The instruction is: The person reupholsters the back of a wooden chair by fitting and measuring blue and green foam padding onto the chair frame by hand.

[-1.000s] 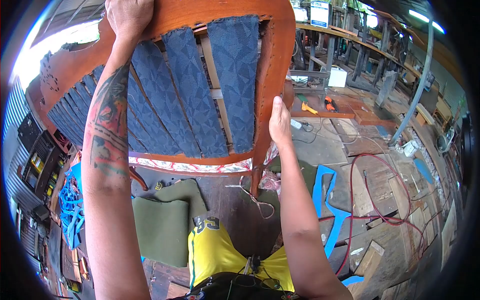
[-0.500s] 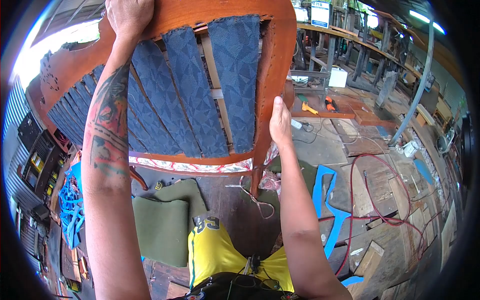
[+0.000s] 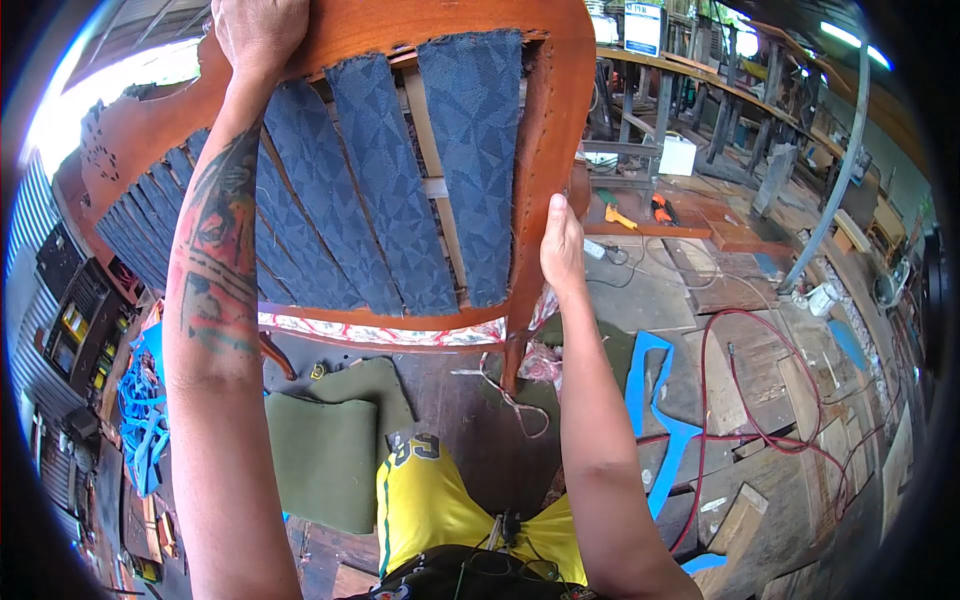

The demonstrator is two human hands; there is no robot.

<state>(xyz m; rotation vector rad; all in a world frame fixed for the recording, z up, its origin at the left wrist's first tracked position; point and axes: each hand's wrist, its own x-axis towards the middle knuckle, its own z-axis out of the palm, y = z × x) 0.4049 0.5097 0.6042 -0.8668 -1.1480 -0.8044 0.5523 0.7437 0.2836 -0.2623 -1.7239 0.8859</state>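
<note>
I hold up a wooden sofa frame (image 3: 552, 110), its underside turned toward me and crossed by several blue webbing straps (image 3: 390, 190). My left hand (image 3: 258, 32) grips the frame's top rail at the upper left. My right hand (image 3: 562, 250) grips the frame's right side rail, thumb on the near face. A strip of floral fabric (image 3: 380, 330) shows along the frame's lower edge, and a carved leg (image 3: 512, 360) hangs down beneath it.
Green foam cushions (image 3: 325, 450) lie on the plank floor below. A blue cut-out wooden piece (image 3: 650, 390) and a red hose (image 3: 760, 420) lie to the right. Tools (image 3: 655, 208) rest on a low board. Blue straps (image 3: 140, 420) are piled left. Workbenches (image 3: 720, 100) stand behind.
</note>
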